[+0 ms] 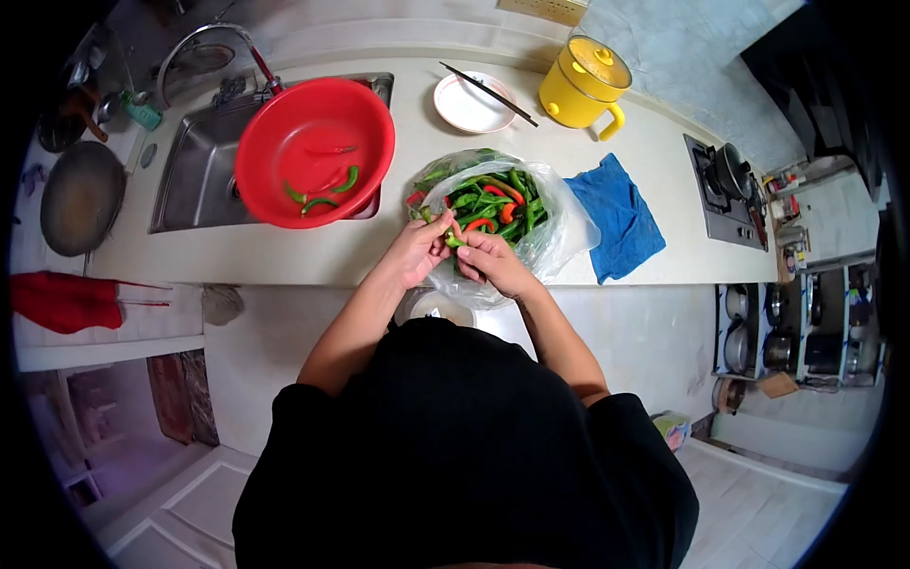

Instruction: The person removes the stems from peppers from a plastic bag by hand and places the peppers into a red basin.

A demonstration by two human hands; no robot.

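Over the near edge of a clear plastic bag full of green and red peppers, both hands meet around one small green pepper. My left hand pinches its left side near the top. My right hand grips its lower right end with thumb and fingers. The bag lies open on the counter, with the peppers heaped inside. To the left, a red basin holds several red and green peppers and rests over part of the sink.
A white bowl with dark chopsticks across it stands behind the bag. Right of it are a yellow pot and a blue cloth. A stove is at far right, a metal sink at left.
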